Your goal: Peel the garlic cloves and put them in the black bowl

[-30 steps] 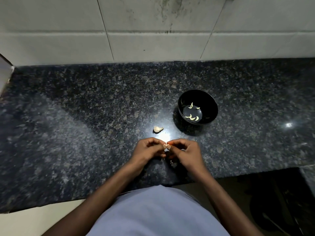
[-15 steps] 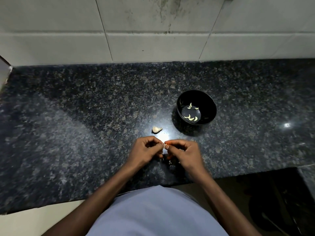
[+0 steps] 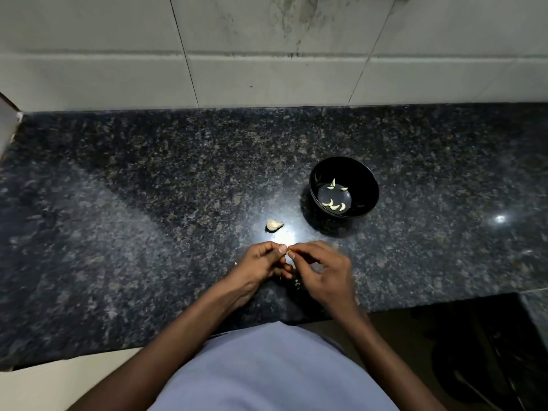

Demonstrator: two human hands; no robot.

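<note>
Garlic clove (image 3: 287, 252) is sitting at frame centre, pinched between left hand (image 3: 261, 262) and right hand (image 3: 321, 269). Risk: slipping onto the counter (image 3: 148, 218). Black bowl (image 3: 367, 185), upper right, is holding peeled cloves (image 3: 334, 204).

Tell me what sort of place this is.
Most likely a home kitchen: a speckled dark stone counter against a tiled wall, with a black bowl of peeled garlic cloves on it.

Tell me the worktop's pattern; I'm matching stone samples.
Dark, nearly black granite worktop speckled with grey and brownish flecks, seen in the head view.
</note>
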